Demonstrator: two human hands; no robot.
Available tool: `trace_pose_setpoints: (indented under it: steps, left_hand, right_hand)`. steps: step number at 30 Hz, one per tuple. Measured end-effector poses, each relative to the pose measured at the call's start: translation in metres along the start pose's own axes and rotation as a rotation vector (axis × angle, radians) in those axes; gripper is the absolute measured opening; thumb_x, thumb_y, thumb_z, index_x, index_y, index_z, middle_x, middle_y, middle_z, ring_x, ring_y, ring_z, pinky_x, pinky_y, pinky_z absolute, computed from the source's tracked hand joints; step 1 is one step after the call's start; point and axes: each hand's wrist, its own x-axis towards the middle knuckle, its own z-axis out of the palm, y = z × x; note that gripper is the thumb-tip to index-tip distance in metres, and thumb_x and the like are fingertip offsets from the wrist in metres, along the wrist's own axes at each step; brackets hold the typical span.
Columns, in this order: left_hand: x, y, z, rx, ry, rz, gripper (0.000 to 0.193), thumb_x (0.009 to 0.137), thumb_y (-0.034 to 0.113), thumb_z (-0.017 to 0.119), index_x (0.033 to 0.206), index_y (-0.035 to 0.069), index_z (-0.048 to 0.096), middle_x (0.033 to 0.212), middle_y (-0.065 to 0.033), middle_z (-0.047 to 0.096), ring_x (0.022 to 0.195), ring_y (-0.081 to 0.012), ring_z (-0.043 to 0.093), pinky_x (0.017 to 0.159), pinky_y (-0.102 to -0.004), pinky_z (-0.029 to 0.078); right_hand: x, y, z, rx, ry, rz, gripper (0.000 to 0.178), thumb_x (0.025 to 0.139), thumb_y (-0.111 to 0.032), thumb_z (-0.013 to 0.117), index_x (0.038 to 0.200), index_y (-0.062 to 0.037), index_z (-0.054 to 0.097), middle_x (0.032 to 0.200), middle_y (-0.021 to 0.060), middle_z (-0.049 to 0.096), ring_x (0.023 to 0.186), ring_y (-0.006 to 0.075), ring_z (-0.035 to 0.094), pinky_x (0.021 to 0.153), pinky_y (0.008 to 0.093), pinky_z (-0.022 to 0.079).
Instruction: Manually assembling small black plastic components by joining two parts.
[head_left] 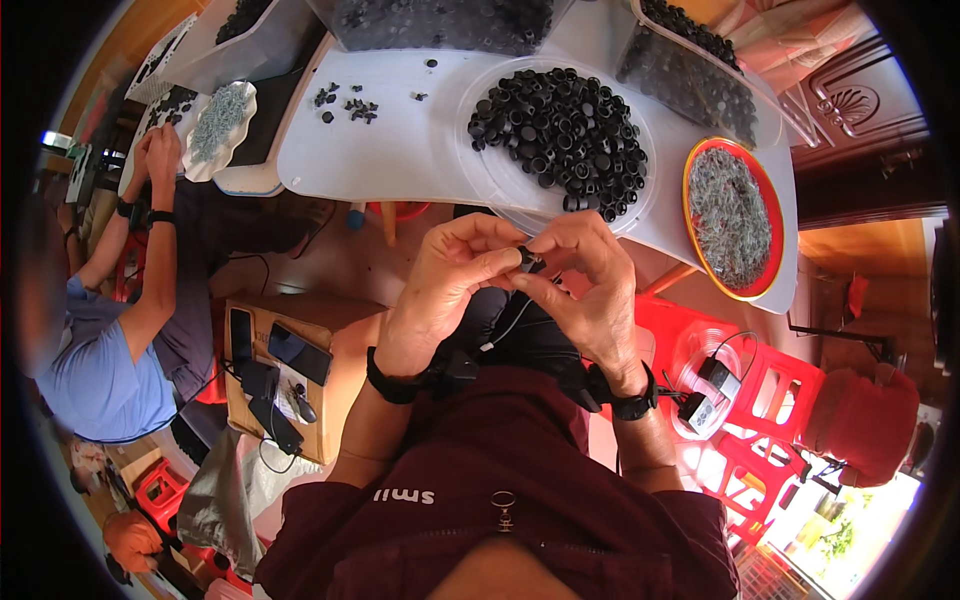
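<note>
My left hand (450, 280) and my right hand (590, 285) meet in front of my chest, just off the table's near edge. Between their fingertips sits a small black plastic part (530, 261), pinched from both sides; the fingers cover most of it. Beyond my hands, a heap of round black caps (560, 135) fills a clear round tray (462, 125) on the white table (385, 160). To the right, a red bowl with a yellow rim (778, 235) holds many thin, silvery-grey pieces (735, 215). Small black parts (360, 108) lie scattered at the table's left.
Clear bins of black parts (440, 25) line the far side, with another bin (690, 80) at right. On the left, a person (110, 360) works beside a white scalloped dish (240, 125). A cardboard box (335, 320) carries phones; red stools (775, 395) stand at right.
</note>
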Motion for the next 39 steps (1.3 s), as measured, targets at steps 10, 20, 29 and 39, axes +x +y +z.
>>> trace_pose_setpoints:
  steps: [10, 20, 29, 39]
  left_hand:
    - [0.027, 0.010, 0.017, 0.252, 0.045, -0.099, 0.013, 0.084, 0.005, 0.061, 0.096, 0.002, 0.058, 0.086, -0.0032, 0.063, 0.076, -0.0094, 0.061, 0.067, -0.0227, 0.051]
    - [0.086, -0.005, 0.015, 1.479, 0.296, 0.590, 0.022, 0.068, 0.002, 0.073, 0.087, 0.004, 0.062, 0.075, -0.0078, 0.058, 0.054, -0.0151, 0.056, 0.052, -0.0276, 0.045]
    - [0.092, -0.012, 0.017, 1.460, 0.327, 0.610, 0.023, 0.066, 0.002, 0.074, 0.082, 0.005, 0.056, 0.076, -0.0061, 0.056, 0.055, -0.0171, 0.055, 0.051, -0.0300, 0.045]
    - [0.090, -0.009, 0.009, 1.219, 0.268, 0.580, 0.020, 0.070, -0.002, 0.069, 0.087, 0.004, 0.060, 0.078, -0.0035, 0.057, 0.063, -0.0115, 0.056, 0.057, -0.0230, 0.047]
  right_hand:
    - [-0.012, 0.033, -0.006, 0.251, 0.207, -0.014, 0.019, 0.071, 0.009, 0.067, 0.088, 0.0012, 0.062, 0.093, 0.0057, 0.057, 0.079, 0.0130, 0.059, 0.067, 0.0239, 0.050]
    - [-0.015, 0.040, -0.010, 0.534, 0.240, 0.129, 0.018, 0.074, 0.015, 0.061, 0.089, 0.0043, 0.060, 0.094, 0.0059, 0.050, 0.077, 0.0153, 0.061, 0.071, 0.0256, 0.054]
    - [-0.018, 0.048, -0.010, 0.564, 0.226, 0.127, 0.018, 0.074, 0.011, 0.066, 0.090, 0.0028, 0.060, 0.094, 0.0056, 0.052, 0.075, 0.0131, 0.061, 0.069, 0.0244, 0.053]
    - [-0.020, 0.046, -0.006, 0.612, 0.272, 0.253, 0.016, 0.074, 0.008, 0.067, 0.089, 0.0034, 0.061, 0.094, 0.0059, 0.056, 0.073, 0.0125, 0.062, 0.067, 0.0239, 0.053]
